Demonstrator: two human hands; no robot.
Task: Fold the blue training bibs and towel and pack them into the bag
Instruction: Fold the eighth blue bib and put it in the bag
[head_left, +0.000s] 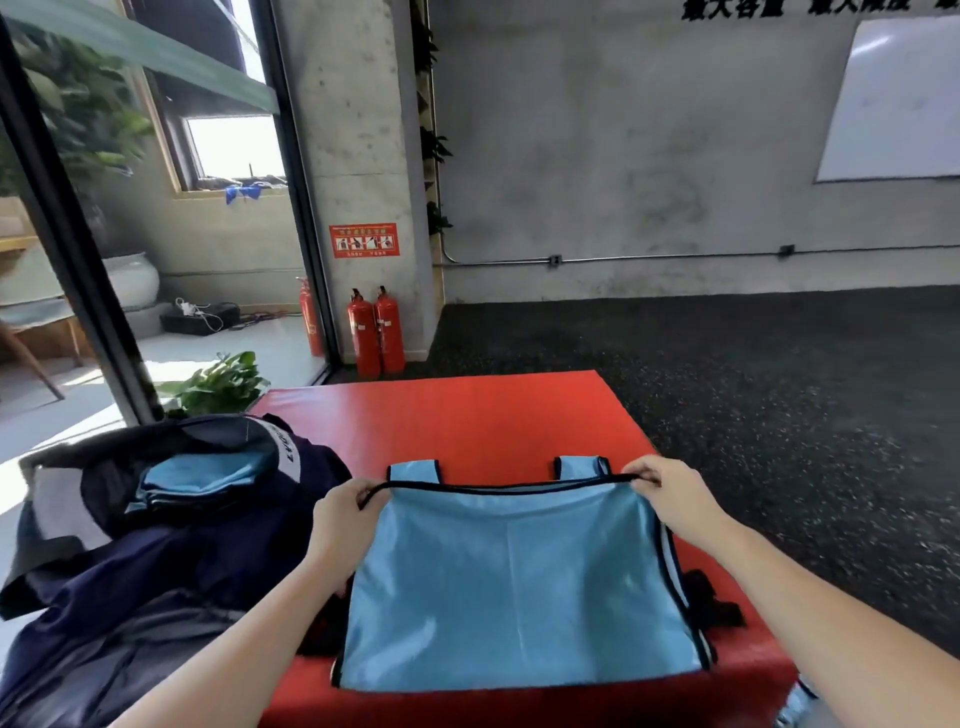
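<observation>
Left hand (340, 512) and right hand (662, 491) each pinch the black-trimmed upper hem of the light-blue fabric training bib (514, 587) at frame centre, over the red padded worktop (467, 421), whose upper half is bare, the open navy bag (156, 545) at lower left.

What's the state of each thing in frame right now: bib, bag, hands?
Blue bib: on the red mat, half folded, hem pulled up toward the straps.
Left hand: grip shut on the bib's left hem corner.
Right hand: grip shut on the right hem corner.
Navy bag: open, on the mat's left.
Folded blue bibs: already inside the bag.
</observation>
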